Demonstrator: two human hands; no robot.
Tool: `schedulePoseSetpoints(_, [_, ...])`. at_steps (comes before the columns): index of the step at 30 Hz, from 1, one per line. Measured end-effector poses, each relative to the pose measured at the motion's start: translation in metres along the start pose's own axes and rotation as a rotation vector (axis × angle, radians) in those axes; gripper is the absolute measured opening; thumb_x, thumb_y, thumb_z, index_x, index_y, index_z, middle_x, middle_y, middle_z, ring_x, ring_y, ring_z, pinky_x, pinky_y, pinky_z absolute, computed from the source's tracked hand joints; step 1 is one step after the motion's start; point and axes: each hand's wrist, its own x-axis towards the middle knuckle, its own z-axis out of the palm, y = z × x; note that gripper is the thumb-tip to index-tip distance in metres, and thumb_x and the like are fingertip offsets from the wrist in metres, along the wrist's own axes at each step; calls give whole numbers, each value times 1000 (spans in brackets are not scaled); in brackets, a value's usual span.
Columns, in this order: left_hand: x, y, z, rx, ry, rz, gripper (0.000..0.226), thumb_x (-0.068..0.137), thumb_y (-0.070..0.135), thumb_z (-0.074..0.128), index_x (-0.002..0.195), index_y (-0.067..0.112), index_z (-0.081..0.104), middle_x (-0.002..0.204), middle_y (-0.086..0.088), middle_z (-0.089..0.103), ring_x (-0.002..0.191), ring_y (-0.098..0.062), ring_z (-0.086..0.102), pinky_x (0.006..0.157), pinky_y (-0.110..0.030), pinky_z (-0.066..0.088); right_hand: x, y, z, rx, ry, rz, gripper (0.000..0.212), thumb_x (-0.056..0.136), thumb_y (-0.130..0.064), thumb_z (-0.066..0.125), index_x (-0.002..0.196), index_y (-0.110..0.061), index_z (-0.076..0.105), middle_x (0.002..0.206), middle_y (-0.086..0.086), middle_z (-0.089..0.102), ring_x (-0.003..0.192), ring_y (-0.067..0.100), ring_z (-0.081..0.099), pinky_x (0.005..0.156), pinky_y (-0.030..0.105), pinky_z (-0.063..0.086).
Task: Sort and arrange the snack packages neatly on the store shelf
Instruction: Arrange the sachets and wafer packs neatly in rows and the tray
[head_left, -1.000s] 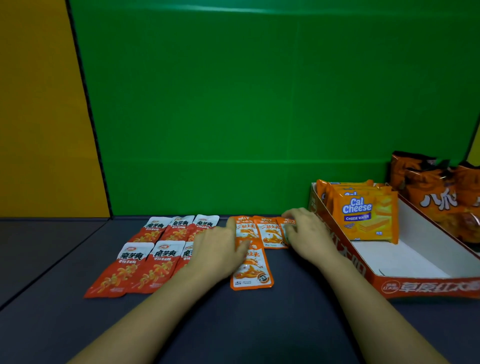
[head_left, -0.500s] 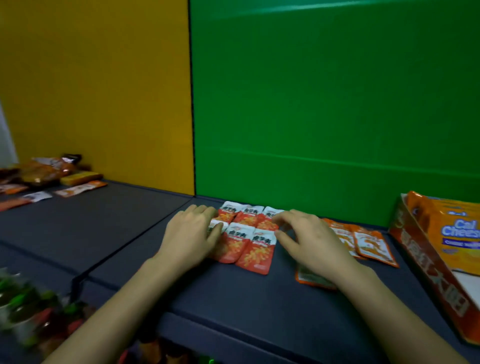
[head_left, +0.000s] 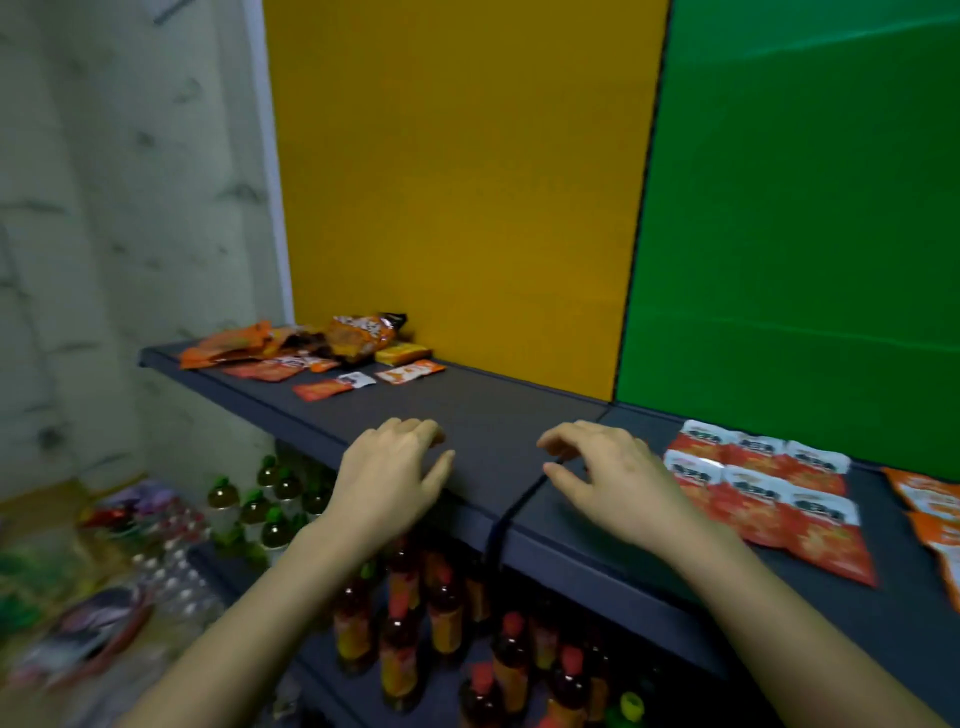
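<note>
Your hands have swung left off the gridded red sachets, now just right of your right hand. It and your left hand hover apart, empty, over the shelf; beyond them waits the unsorted snack pile.

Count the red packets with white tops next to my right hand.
6 red packets lie on the dark shelf, right of the right hand: three in the back row, three in front. The hand overlaps the front-left one; more could be hidden.
</note>
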Motion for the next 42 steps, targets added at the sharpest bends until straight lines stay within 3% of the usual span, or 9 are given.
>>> schedulePoseSetpoints(11, [-19, -175, -31, 6, -40, -94, 29, 94, 40, 45, 106, 19, 60, 106, 3, 64, 107, -18, 55, 77, -31, 43, 100, -127, 93, 102, -69, 91, 25, 89, -35, 55, 112, -30, 61, 114, -8, 63, 107, 17, 59, 92, 35, 48])
schedulePoseSetpoints(20, [24, -256, 5, -9, -84, -98, 29, 94, 42, 43, 106, 20, 59, 106, 5, 63, 106, -15, 54, 77, -28, 43, 200, -130, 145, 105, -79, 250, 22, 89, -33, 56, 108, -26, 64, 109, -3, 65, 106, 20, 59, 91, 32, 47])
schedulePoseSetpoints(25, [80, -294, 34, -37, -98, -88, 27, 93, 41, 45, 104, 21, 60, 109, 5, 63, 109, -16, 53, 81, -31, 44, 265, -100, 165, 70, -68, 395, 24, 89, -33, 54, 108, -24, 65, 118, 3, 64, 111, 25, 57, 91, 35, 47])
schedulePoseSetpoints(31, [138, -326, 67, -39, -112, -72, 28, 93, 42, 45, 105, 21, 60, 110, 1, 62, 106, -18, 55, 75, -30, 42, 331, -70, 191, 66, -79, 660, 51, 88, -48, 53, 120, -9, 58, 128, 14, 57, 114, 32, 54, 89, 38, 47])
schedulePoseSetpoints(35, [160, -359, 80, -36, -133, -100, 30, 93, 40, 45, 108, 19, 60, 115, 0, 61, 109, -19, 54, 81, -31, 45, 363, -67, 211, 6, -96, 788, 61, 87, -55, 51, 125, -7, 54, 131, 15, 54, 119, 32, 52, 91, 37, 46])
schedulePoseSetpoints(42, [195, -415, 100, -52, -187, -96, 33, 94, 39, 45, 114, 19, 60, 120, 0, 60, 113, -18, 52, 83, -33, 46, 403, -69, 242, -53, -12, 995, 89, 70, -61, 68, 134, -5, 41, 137, 15, 45, 127, 32, 44, 97, 38, 43])
